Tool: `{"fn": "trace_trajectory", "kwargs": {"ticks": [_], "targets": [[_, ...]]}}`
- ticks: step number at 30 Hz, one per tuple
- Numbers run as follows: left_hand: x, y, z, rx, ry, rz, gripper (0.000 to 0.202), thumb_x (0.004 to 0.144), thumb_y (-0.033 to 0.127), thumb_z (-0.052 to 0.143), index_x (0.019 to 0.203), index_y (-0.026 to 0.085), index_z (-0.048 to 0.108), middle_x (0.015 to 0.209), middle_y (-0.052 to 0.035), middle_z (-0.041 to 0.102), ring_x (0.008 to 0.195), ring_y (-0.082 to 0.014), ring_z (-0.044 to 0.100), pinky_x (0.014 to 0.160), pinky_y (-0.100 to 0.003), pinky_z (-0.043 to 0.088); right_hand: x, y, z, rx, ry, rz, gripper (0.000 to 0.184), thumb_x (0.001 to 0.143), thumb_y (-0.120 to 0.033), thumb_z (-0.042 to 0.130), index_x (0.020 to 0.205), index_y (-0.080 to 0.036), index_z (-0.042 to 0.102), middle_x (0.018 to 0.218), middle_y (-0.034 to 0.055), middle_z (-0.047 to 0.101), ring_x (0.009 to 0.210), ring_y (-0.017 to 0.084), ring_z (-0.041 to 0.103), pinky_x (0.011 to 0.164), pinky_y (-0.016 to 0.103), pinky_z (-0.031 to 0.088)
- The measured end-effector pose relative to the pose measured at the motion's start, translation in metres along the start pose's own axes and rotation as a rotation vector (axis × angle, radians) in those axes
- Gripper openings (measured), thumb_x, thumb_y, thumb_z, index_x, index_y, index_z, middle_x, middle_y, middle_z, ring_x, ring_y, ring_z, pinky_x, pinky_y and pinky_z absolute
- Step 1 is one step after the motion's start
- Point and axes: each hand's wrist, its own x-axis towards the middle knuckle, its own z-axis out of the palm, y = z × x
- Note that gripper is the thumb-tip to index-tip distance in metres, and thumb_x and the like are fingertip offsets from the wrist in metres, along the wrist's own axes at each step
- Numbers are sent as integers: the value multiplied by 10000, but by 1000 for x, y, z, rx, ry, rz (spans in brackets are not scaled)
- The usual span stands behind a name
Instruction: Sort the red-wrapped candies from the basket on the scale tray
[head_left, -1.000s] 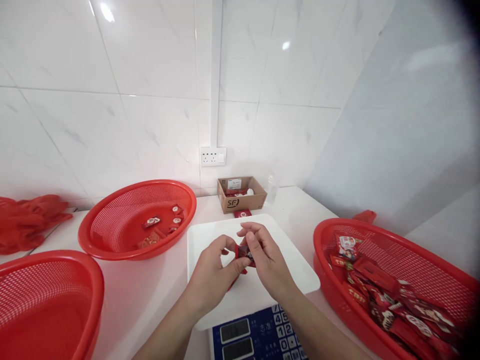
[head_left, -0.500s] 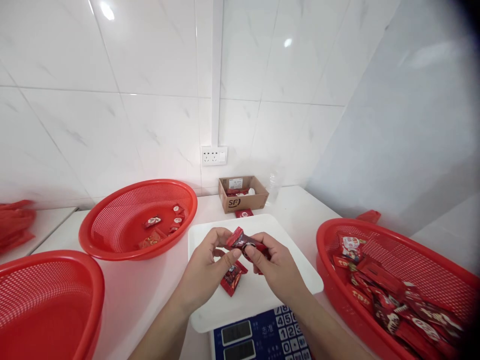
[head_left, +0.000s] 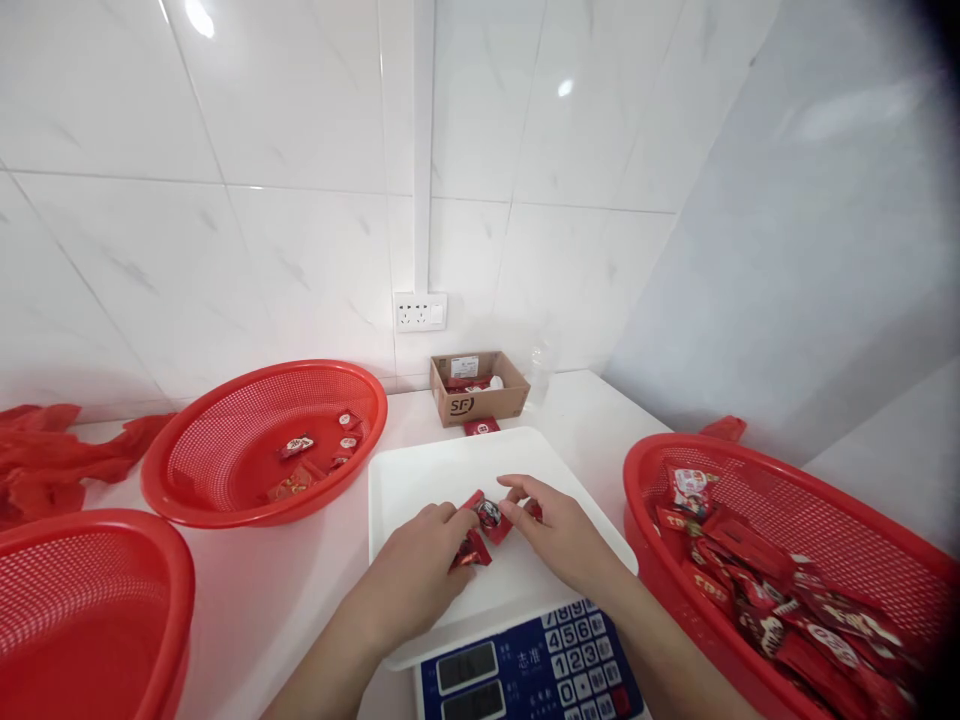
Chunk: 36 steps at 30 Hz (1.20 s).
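Observation:
A dark-printed red snack packet (head_left: 489, 514) lies over the white scale tray (head_left: 427, 465), between my two hands. My left hand (head_left: 427, 565) is closed at its left end, and a second red packet (head_left: 471, 551) shows by the fingers and thumb. My right hand (head_left: 559, 530) curves in from the right, its thumb tip at the packet's right edge and its index finger reaching above. Between that finger and thumb a bit of red wrapper (head_left: 534, 510) shows, partly hidden. Under the tray is the blue scale keypad (head_left: 581, 660) with two displays.
A red basket (head_left: 637, 500) of many packets stands at right. Another red basket (head_left: 161, 455) with several small packets is at back left, a third (head_left: 176, 590) at front left. Red bags (head_left: 60, 465) lie far left. A cardboard box (head_left: 480, 405) and clear bottle (head_left: 538, 375) stand at the back.
Both hands have lowered toward the tray with the packets. The right index finger has straightened out from its grip. My view has shifted slightly, showing more red bags at left.

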Motion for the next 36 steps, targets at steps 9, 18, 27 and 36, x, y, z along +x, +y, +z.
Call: {"fn": "trace_trajectory", "kwargs": {"ticks": [9, 18, 27, 36], "targets": [[-4, 7, -10, -570, 206, -54, 253, 940, 350, 388, 1149, 253, 494, 836, -19, 678, 721, -181, 592, 656, -295, 485, -13, -19, 0, 136, -157, -75, 308, 908, -463, 487, 997, -218, 650, 846, 29, 666, 680, 159, 567, 601, 286, 450], [-9, 16, -15, -619, 168, 23, 216, 921, 392, 475, 1084, 253, 511, 792, 13, 650, 719, -155, 571, 654, -264, 436, -19, -31, 10, 188, -148, -125, 350, 903, -467, 480, 666, -210, 458, 613, -44, 445, 540, 107, 420, 503, 240, 347], [-8, 6, -19, -405, 162, -75, 110, 906, 307, 472, 979, 260, 540, 830, 14, 690, 744, -189, 622, 640, -275, 415, -13, -23, 9, 478, 9, 43, 401, 864, -498, 522, 1147, -216, 483, 812, -22, 566, 543, 94, 499, 566, 274, 444], [2, -6, -9, 133, 176, -140, 322, 900, 175, 429, 1205, 184, 532, 1260, -118, 569, 1224, -287, 450, 949, -417, 397, -4, -10, 14, 471, 128, 13, 438, 799, -313, 554, 1218, -277, 431, 1227, 66, 559, 1217, 225, 488, 1037, 453, 364]]}}
